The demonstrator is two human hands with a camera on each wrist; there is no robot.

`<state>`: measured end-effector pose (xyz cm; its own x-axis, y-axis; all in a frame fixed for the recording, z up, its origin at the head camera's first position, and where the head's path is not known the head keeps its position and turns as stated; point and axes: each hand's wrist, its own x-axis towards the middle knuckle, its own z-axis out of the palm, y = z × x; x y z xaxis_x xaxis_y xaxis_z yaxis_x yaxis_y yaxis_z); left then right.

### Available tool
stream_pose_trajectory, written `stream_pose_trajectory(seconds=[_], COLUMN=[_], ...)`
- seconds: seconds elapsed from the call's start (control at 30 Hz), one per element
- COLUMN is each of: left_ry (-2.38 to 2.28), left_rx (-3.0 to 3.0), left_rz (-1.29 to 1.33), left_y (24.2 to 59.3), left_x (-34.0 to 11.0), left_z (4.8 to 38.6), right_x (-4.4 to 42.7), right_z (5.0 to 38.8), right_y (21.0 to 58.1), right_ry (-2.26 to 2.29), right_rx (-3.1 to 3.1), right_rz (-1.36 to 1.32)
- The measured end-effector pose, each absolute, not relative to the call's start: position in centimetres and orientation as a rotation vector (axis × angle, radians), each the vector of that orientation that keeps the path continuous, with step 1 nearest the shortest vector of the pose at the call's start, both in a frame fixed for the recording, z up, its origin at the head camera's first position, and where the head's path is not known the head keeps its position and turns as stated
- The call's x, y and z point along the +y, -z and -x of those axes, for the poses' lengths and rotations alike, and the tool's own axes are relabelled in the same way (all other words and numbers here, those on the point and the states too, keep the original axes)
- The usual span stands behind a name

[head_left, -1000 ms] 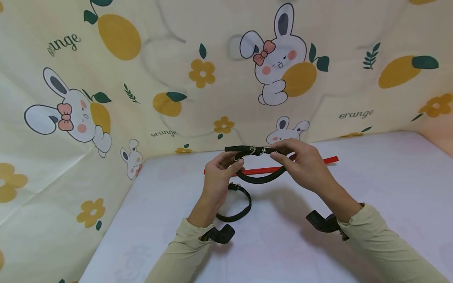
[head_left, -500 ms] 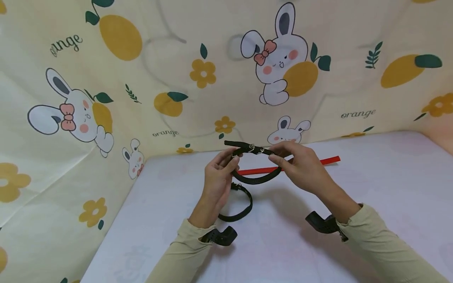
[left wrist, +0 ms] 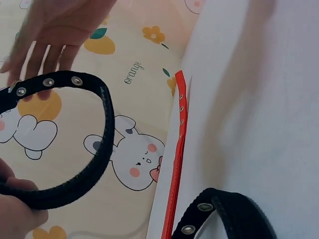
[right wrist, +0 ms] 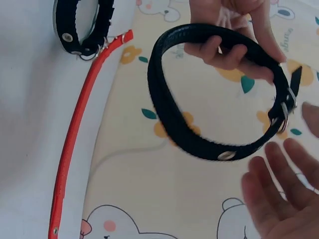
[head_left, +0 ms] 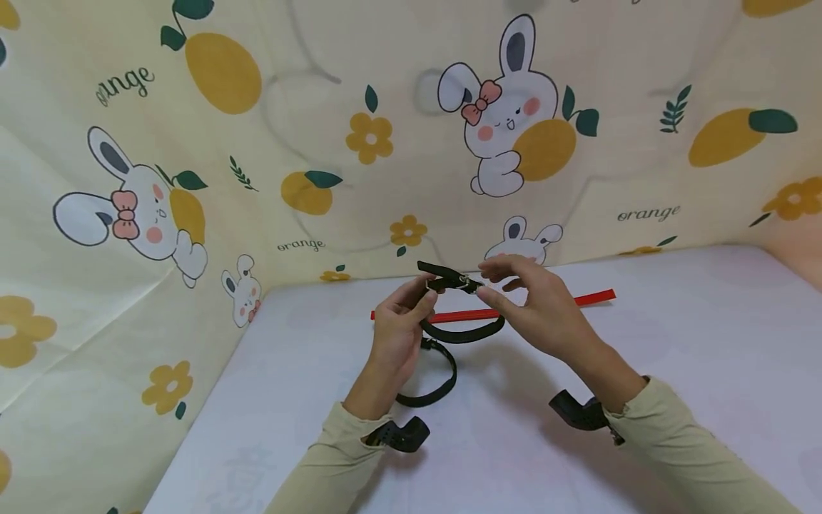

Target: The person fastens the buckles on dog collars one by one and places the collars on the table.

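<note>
A black collar [head_left: 465,336] with a metal buckle and eyelets is held above the table, fastened into a loop. My left hand [head_left: 399,325] grips its left side; in the right wrist view, the fingers of that left hand [right wrist: 229,47] wrap the band. Beside the buckle, my right hand [head_left: 546,303] is spread with loosely bent fingers. The right wrist view shows a gap between this right hand [right wrist: 284,194] and the buckle [right wrist: 285,112]. Below lies a second looped black collar [head_left: 449,382], partly hidden behind the left hand.
A red collar [head_left: 594,298] lies straightened out along the back of the white table [head_left: 514,457], passing behind the hands. Directly behind it rises a cream cloth backdrop [head_left: 385,64] printed with rabbits and oranges. Black wrist-camera mounts [head_left: 407,434] stick out below both wrists.
The right hand's fingers have let go of the collar near the buckle and spread apart. The left hand still holds the collar, which has tilted slightly. The table items stay put.
</note>
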<state>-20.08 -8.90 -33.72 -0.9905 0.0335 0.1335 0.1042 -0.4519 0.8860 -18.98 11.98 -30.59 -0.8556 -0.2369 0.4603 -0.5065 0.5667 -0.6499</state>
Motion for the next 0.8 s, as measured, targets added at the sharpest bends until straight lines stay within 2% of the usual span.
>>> stream_pose_trajectory(seconds=[0.47,0.8], left_ry=[2.457,2.503], left_rx=[-1.961,-1.893], left_rz=[0.367,0.302], left_y=[34.3,34.2], left_x=[-8.2,-8.0], left_z=[19.4,19.5], right_x=[11.0,10.7], right_z=[18.5,18.3], right_y=[31.4,31.3], right_ry=[-1.187,-1.132], right_rx=[-2.477,-2.350], right_rz=[-0.769,-0.779])
